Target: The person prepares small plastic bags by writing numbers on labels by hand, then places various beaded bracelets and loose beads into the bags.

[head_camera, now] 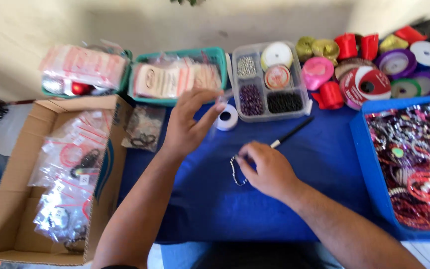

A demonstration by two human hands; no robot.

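Mid-step, bracelet finishing: right hand (269,169) pinches beaded bracelet (236,172) on blue cloth (210,199); left hand (187,122), above bracelet, fingers pinched, apparently on clear cord. Next likely needs steady tension.

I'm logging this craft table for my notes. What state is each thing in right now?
left hand: raised, fingers pinched, apparently on clear thread
right hand: resting on the blue tablecloth, pinching the beaded bracelet
thread spool: lying flat on the cloth
bead organizer: lid off, compartments filled
cardboard box: open, holding bagged jewelry
black pen: lying untouched
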